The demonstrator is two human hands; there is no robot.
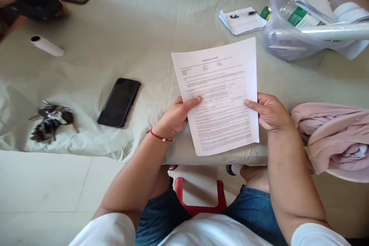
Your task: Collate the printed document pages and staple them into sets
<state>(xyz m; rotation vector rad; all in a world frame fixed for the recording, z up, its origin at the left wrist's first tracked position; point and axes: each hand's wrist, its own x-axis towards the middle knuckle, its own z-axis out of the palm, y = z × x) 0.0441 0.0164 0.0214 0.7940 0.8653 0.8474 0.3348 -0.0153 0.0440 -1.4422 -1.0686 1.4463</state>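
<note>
Both hands held a printed sheet [220,96] by its side edges: the left hand [175,115] had its grip clamped on the left edge, thumb lying across the print, and the right hand [268,111] pinched the right edge likewise. The sheet stood tilted above the near edge of the table [138,38], which was covered with a pale cloth. Left of it lay a black phone [119,102], and farther left a bunch of keys [52,120]. Just right of the right hand sat a bundle of pink cloth [334,134]. Beyond the sheet lay a small notepad [242,21] with a pen on it, beside a clear plastic tub [288,38].
</note>
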